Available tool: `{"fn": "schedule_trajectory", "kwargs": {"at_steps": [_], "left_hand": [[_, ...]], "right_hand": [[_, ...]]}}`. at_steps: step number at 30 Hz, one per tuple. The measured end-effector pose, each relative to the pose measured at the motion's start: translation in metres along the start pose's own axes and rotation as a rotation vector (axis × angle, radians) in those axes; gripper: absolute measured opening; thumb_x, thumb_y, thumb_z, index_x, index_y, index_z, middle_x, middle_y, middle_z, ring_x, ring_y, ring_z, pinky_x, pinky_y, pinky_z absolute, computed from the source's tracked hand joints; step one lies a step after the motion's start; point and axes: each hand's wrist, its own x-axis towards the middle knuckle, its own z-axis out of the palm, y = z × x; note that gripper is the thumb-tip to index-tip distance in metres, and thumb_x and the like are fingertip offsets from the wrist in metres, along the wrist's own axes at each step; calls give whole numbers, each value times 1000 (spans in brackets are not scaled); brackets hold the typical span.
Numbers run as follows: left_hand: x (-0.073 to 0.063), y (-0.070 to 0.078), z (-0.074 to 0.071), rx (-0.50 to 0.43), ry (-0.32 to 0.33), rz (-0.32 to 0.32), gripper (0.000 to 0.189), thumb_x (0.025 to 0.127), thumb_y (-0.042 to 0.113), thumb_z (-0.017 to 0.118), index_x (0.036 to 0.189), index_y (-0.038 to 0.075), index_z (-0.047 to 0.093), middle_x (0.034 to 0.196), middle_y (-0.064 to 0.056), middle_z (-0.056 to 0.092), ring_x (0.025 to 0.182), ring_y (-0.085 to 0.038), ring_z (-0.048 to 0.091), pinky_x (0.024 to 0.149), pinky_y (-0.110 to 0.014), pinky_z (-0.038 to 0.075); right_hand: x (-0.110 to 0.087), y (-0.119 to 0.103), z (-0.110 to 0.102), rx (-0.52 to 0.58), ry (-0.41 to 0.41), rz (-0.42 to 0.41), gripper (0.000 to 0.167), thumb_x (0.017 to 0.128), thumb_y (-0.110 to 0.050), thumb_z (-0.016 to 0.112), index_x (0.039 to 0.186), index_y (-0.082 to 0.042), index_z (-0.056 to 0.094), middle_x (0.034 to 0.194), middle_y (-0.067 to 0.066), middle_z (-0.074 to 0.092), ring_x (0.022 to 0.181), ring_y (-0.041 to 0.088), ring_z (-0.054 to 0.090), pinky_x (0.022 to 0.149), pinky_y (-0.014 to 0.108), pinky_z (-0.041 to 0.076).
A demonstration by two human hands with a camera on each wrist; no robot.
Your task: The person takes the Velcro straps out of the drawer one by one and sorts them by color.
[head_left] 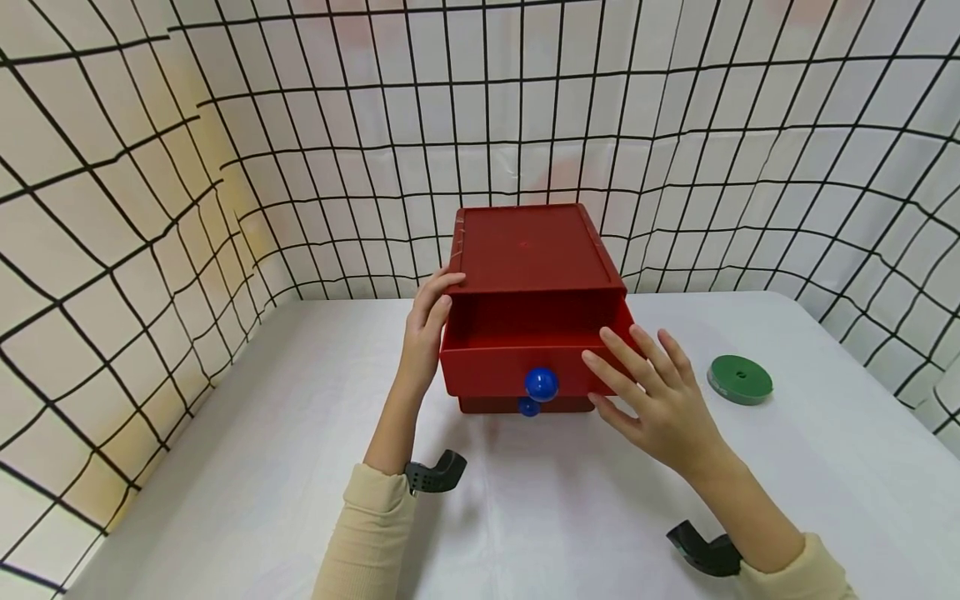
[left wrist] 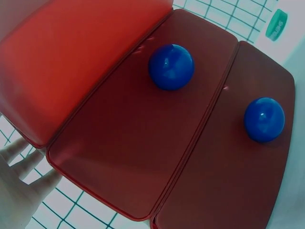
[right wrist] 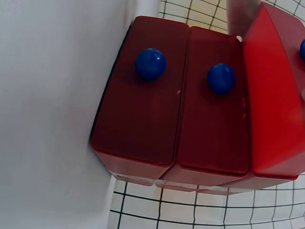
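A dark red drawer chest [head_left: 522,250] stands on the white table. Its top drawer [head_left: 487,372] is pulled out toward me, and the inside shows bare red walls. A round blue knob [head_left: 542,384] sits on that drawer's front. Below it are two pushed-in drawers, each with a blue knob, such as this knob [left wrist: 171,67] in the left wrist view. My left hand [head_left: 425,333] rests against the chest's left side, fingertips at the top edge. With fingers spread, my right hand [head_left: 660,396] is at the right front corner of the open drawer, its fingertips overlapping the drawer front.
A flat green disc [head_left: 740,379] with a small centre hole lies on the table [head_left: 300,467], right of the chest. Black grid lines cover the white wall [head_left: 360,175] behind and at both sides. Black straps are on both wrists.
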Motion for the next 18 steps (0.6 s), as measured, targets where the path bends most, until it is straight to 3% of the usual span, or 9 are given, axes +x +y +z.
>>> {"fn": "schedule_trajectory", "kwargs": {"at_steps": [11,18], "left_hand": [[1,-2,0,-11,0,12,34,95,12,33,125,2,47,145,-10,30,134,-22,26,107,-47,26],[7,-28,-3,-20,7,37,37,95,27,36,124,10,50,143,0,32,133,-13,28,107,-47,28]], "right_hand": [[1,-2,1,-22,-54,23,44,95,-37,38,135,-19,44,143,10,36,134,31,24,114,41,13],[1,-3,2,-38,-64,34,45,95,-38,37,136,-20,42,142,11,36,135,30,22,114,42,12]]}}
